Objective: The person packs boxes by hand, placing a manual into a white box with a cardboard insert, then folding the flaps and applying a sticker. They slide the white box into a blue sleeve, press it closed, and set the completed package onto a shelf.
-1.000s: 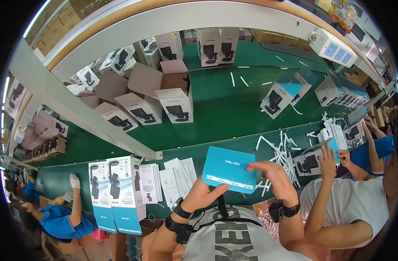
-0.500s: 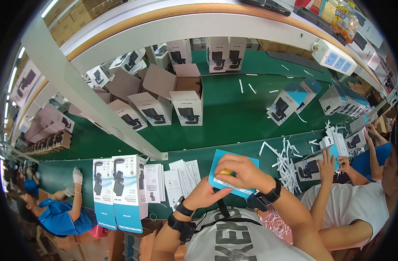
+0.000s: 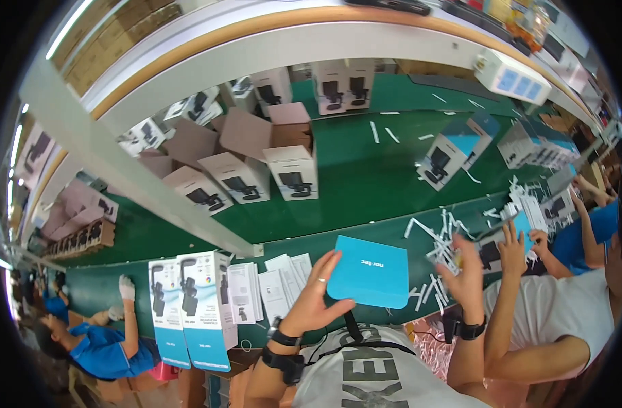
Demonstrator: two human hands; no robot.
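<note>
In front of my chest is a box with a plain blue face (image 3: 367,275) toward me; its other sides are hidden. My left hand (image 3: 316,296) grips its left edge, thumb at the lower corner and fingers along the side. My right hand (image 3: 466,275) is raised to the right, apart from the box, with its fingers spread and slightly blurred; nothing shows in it. Left of my left hand lie white leaflets (image 3: 275,297) in piles. Beside them stand two white-and-blue printed cartons (image 3: 201,299).
Open cartons (image 3: 292,173) stand across the green table (image 3: 365,183). Closed cartons (image 3: 447,160) sit farther right. White paper strips (image 3: 430,296) lie near my right hand. A co-worker's hand (image 3: 511,251) is close on the right. A slanted post (image 3: 137,177) crosses the left side.
My right hand has left the box and moved right, opening; the yellow item seen at its fingers no longer shows. The box now turns its blue face fully toward me, still in my left hand.
</note>
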